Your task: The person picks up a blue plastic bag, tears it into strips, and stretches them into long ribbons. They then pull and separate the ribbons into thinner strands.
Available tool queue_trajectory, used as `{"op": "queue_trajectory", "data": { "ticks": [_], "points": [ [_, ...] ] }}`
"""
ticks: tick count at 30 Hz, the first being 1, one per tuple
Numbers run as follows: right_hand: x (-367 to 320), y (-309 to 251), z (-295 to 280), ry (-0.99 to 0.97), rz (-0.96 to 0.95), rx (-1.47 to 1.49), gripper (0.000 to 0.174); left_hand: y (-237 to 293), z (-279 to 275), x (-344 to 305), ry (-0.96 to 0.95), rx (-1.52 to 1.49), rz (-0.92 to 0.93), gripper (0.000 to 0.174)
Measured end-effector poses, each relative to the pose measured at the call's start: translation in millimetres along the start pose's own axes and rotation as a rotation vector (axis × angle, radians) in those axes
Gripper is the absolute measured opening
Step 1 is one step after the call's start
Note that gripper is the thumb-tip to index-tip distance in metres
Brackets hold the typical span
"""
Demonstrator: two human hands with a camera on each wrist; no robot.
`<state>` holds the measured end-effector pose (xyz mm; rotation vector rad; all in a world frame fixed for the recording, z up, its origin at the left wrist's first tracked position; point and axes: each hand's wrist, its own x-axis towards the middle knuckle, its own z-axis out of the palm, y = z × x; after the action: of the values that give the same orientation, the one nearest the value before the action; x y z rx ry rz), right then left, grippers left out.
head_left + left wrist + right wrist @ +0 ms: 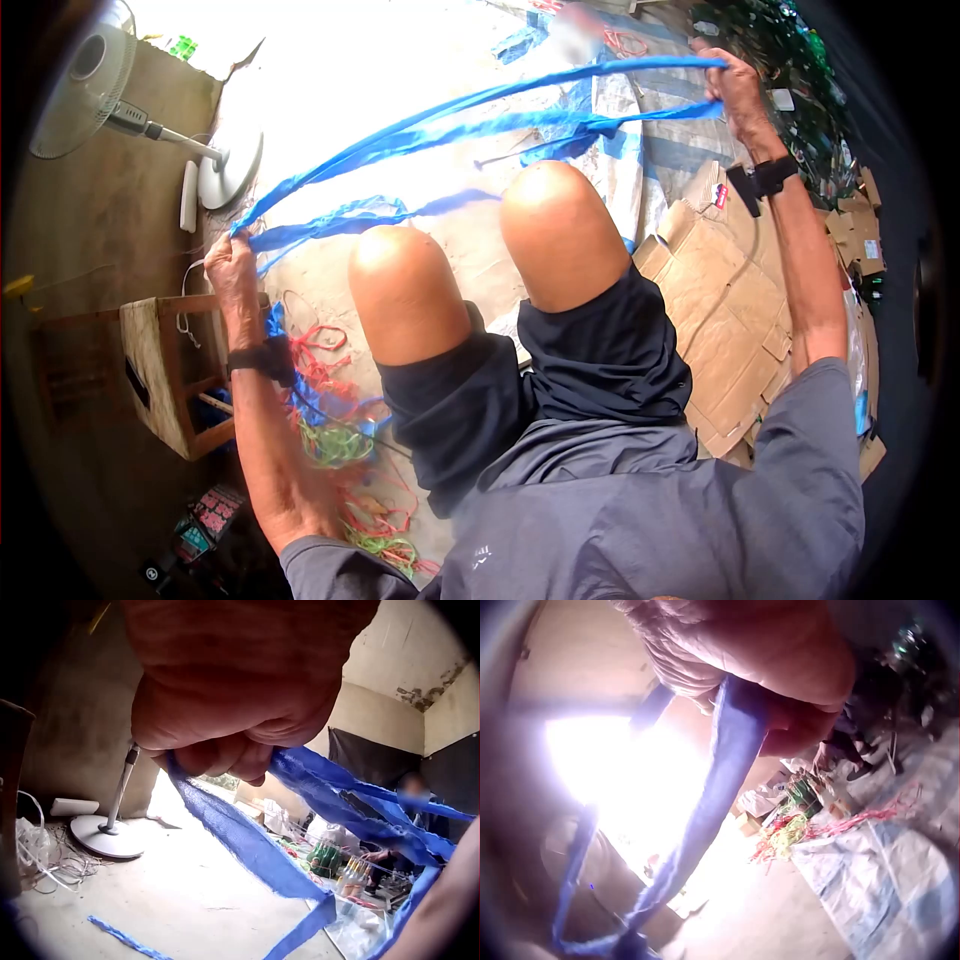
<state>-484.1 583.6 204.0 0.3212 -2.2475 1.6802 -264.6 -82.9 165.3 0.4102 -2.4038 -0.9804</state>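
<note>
A long blue fabric strip (480, 97) stretches between my two raised hands, above and beyond my knees. My left hand (232, 268) grips one end at the left, its fingers curled round the strip. At the upper right my right hand (738, 92) holds the other end in curled fingers. Below the top span, a second length with a knot or bunch near the right runs to the right hand. A loose frayed length hangs from the left hand toward my left knee. In the left wrist view, blue strips (244, 844) drop from under the fist. The right wrist view shows a strip (720, 772) coming out of the fist.
A white fan (85, 75) stands at the left, with a wooden stool (160, 375) nearer me. Red, green and blue string scraps (335, 430) lie on the floor beside my left leg. Flattened cardboard (725, 300) lies at right, bottles (790, 60) beyond. Another person (855, 727) sits farther off.
</note>
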Motion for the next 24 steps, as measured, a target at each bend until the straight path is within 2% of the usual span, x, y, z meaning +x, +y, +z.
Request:
{"op": "queue_trajectory", "data": {
  "ticks": [1,2,7,8,10,11,13,14,17,18,19,21,22,23,24],
  "points": [
    [-8,-17,6,0.096,0.410,0.483,0.029,1,0,-1,-0.008,-0.041,-0.063,0.026],
    [-9,-13,4,0.099,0.409,0.483,0.029,2,1,-2,-0.009,-0.042,-0.060,0.026],
    [-23,34,1,-0.418,0.547,0.980,0.035,3,-10,-4,-0.023,-0.083,-0.199,0.024],
    [-29,34,2,-0.419,0.552,0.986,0.035,2,-14,-5,-0.023,-0.076,-0.201,0.024],
    [-38,27,5,-0.002,-0.193,-0.453,0.036,-2,-24,-5,0.037,-0.115,-0.335,0.022],
    [-36,26,3,-0.005,-0.193,-0.447,0.036,-4,-26,-5,0.042,-0.110,-0.337,0.022],
    [-31,26,-12,-0.100,-0.402,-0.819,0.033,-8,-25,-8,-0.002,-0.054,-0.253,0.022],
    [-28,27,-19,-0.138,-0.294,-0.927,0.033,-9,-22,-10,-0.002,-0.059,-0.213,0.022],
    [-23,33,-25,-0.077,-0.240,-0.763,0.023,-8,-15,-12,-0.017,-0.037,-0.182,0.023],
    [-22,32,-29,-0.082,-0.211,-0.841,0.025,-7,-13,-12,-0.019,-0.035,-0.157,0.024],
    [-25,23,-26,-0.080,-0.211,-0.842,0.025,-6,-14,-12,-0.020,-0.036,-0.156,0.024],
    [-33,4,-19,-0.294,-0.315,-1.211,0.025,-5,-17,-9,-0.028,-0.087,-0.241,0.024],
    [-33,7,-19,-0.324,-0.469,-1.201,0.027,-5,-18,-7,-0.035,-0.062,-0.240,0.024],
    [-31,8,-21,-0.322,-0.464,-1.207,0.027,-7,-18,-8,-0.041,-0.067,-0.237,0.024],
    [-29,8,-21,-0.267,-0.324,-1.132,0.027,-8,-18,-8,-0.027,-0.084,-0.242,0.024]
  ]
}}
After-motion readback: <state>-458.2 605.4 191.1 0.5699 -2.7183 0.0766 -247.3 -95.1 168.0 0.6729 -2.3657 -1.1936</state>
